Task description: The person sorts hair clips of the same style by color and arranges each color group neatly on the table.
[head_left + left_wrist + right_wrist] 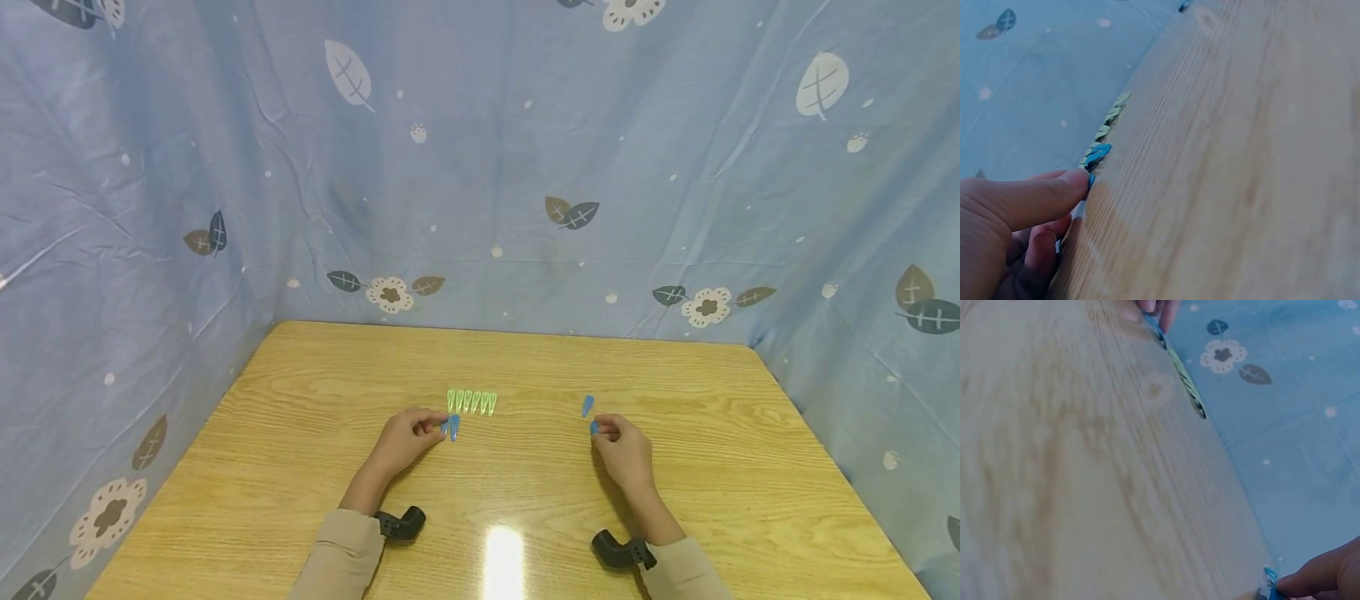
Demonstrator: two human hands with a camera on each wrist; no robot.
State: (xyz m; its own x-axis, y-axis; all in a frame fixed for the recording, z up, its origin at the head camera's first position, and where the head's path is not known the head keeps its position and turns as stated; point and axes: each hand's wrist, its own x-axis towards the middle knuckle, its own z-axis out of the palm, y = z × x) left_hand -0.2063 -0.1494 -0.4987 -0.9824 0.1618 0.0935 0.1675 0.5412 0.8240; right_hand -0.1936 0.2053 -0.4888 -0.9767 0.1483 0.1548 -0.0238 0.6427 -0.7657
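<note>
Several light-green snap hair clips (472,402) lie side by side in a row on the wooden table. Just below the row's left end, my left hand (405,439) pinches a blue snap hair clip (1091,180) between thumb and fingers, which hide most of it. Beside that one lies a second blue hair clip (455,427). Over on the right, my right hand (627,454) pinches another blue hair clip (594,427) by thumb and fingertips. One more blue hair clip (587,406) lies flat just beyond the right fingers.
The wooden table (675,392) runs back to a blue patterned cloth (480,167), which hangs along its back and both sides. Black camera mounts sit on the left wrist (402,524) and on the right wrist (621,552). A bright light reflection shows near the front.
</note>
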